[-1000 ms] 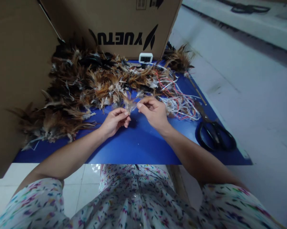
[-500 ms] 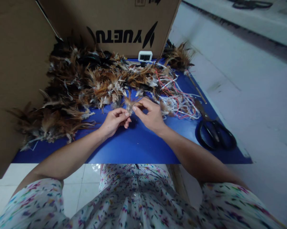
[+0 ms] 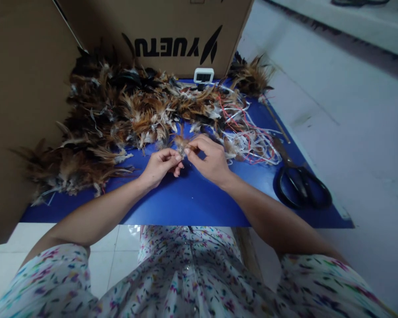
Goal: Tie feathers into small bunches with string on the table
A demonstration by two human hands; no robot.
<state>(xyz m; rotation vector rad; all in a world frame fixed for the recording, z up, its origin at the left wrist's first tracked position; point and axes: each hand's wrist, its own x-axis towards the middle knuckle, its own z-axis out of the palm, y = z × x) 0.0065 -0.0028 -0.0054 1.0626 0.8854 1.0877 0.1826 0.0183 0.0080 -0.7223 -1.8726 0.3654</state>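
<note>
Over the blue tabletop (image 3: 192,194), my left hand (image 3: 162,167) pinches the base of a small brown feather (image 3: 180,142) between thumb and finger. My right hand (image 3: 208,159) meets it from the right, its thumb and forefinger closed on the feather's fluffy side. The two sets of fingertips nearly touch, and the exact grip points are partly hidden. Just beyond both hands spreads a large heap of brown, black and white feathers (image 3: 142,110). White and red strings (image 3: 255,145) lie tangled right of my right hand.
Black-handled scissors (image 3: 301,187) rest at the right. Behind the heap stands a cardboard box (image 3: 172,17), with a small white digital display (image 3: 204,75) before it. Another cardboard panel (image 3: 23,88) borders the left. A feather bunch on a stick (image 3: 276,119) lies at the far right edge.
My right hand has moved slightly left, closing the gap to my left hand, and now pinches the feather beside it. My left hand keeps its hold almost unmoved.
</note>
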